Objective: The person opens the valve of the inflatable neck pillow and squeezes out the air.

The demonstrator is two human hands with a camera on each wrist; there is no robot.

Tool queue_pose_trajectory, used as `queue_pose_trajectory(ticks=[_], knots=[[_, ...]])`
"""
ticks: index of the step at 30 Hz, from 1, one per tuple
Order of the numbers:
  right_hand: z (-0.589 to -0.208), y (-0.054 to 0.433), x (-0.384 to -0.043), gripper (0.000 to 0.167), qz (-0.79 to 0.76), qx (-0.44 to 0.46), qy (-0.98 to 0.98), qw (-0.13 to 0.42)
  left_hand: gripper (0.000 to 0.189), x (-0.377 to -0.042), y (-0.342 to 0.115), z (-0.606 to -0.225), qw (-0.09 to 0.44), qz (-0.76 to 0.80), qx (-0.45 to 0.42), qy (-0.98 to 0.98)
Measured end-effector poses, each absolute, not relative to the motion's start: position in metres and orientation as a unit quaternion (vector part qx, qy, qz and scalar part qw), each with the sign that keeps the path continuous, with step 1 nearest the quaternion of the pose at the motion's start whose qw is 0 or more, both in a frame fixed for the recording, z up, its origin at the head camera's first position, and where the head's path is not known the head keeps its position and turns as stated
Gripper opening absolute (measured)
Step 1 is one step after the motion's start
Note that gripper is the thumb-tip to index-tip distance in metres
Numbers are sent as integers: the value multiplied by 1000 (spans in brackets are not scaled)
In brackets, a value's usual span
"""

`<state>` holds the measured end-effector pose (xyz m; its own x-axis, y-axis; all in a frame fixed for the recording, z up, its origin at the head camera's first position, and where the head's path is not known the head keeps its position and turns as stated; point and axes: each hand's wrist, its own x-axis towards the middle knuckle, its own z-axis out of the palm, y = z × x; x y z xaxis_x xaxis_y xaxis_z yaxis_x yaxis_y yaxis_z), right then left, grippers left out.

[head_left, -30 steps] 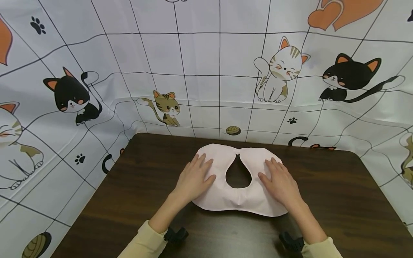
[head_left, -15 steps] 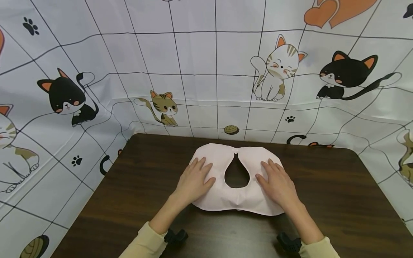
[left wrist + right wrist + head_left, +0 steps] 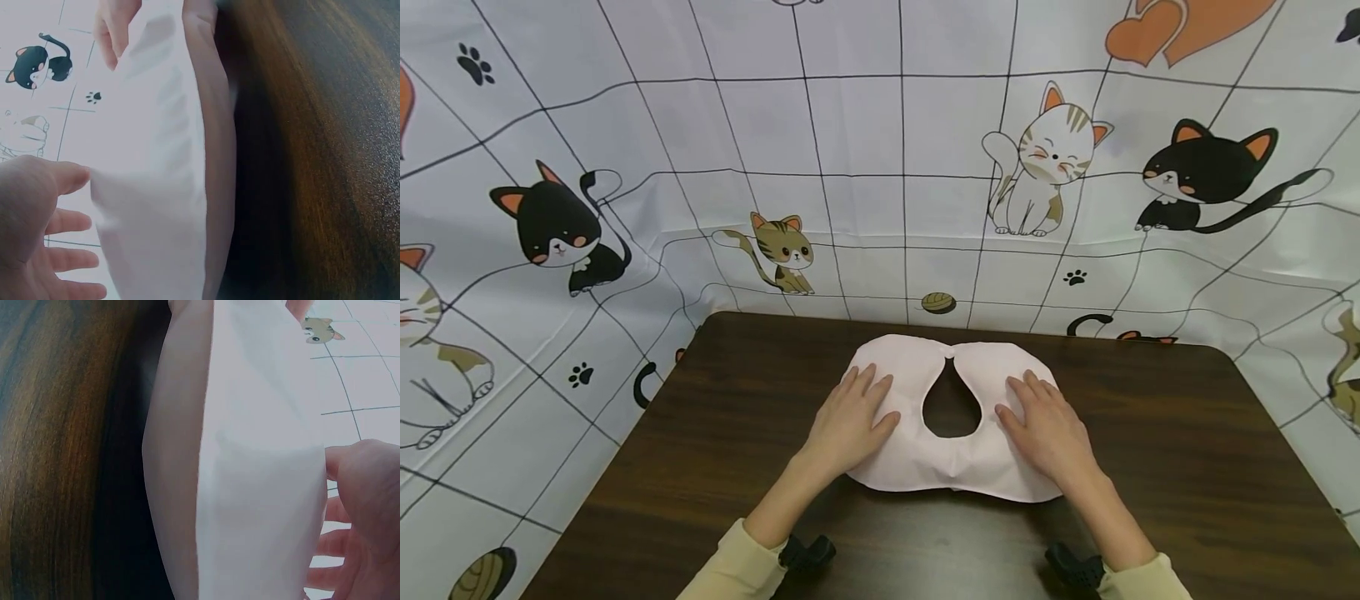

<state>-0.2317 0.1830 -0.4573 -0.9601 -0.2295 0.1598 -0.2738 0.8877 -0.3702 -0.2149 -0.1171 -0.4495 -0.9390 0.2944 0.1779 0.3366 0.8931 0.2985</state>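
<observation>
A pale pink neck pillow (image 3: pixel 953 462) lies on the dark wooden table, puffed up, its teardrop-shaped opening in the middle and its two ends meeting at the far side. My left hand (image 3: pixel 848 421) rests on its left lobe with fingers spread. On the right lobe rests my right hand (image 3: pixel 1048 429), its fingers also extended. The left wrist view shows the pillow's seamed side (image 3: pixel 215 156) standing up from the table, with the left thumb and fingers along its upper surface. From the right wrist the same kind of seamed edge (image 3: pixel 178 456) shows, the right thumb touching the top.
The brown wood-grain table (image 3: pixel 700 442) has rounded far corners. Behind and beside it hangs a white sheet (image 3: pixel 865 125) with a black grid and cartoon cats. Black straps with mounts (image 3: pixel 808 552) sit at both wrists, below yellow sleeves (image 3: pixel 737 560).
The head view has shifted slightly, so the scene sits a little further left. Both hands stay in place on the neck pillow.
</observation>
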Motion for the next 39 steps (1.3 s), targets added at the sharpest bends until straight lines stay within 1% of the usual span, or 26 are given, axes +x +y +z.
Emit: queue_pose_trajectory(ticks=[10, 16, 23, 33, 39], knots=[[-454, 192, -224, 51, 202, 128, -968, 72, 55, -211, -112, -444, 65, -182, -164, -967], [-451, 196, -219, 47, 227, 111, -964, 77, 55, -210, -111, -440, 65, -182, -163, -968], [-448, 199, -213, 44, 259, 95, -956, 101, 53, -210, -103, -442, 76, -185, -180, -963], [-464, 192, -215, 49, 228, 136, -959, 98, 53, -208, -104, -446, 67, -158, -164, -971], [-468, 189, -216, 52, 211, 143, -963, 90, 52, -209, -107, -450, 56, -157, -162, -973]])
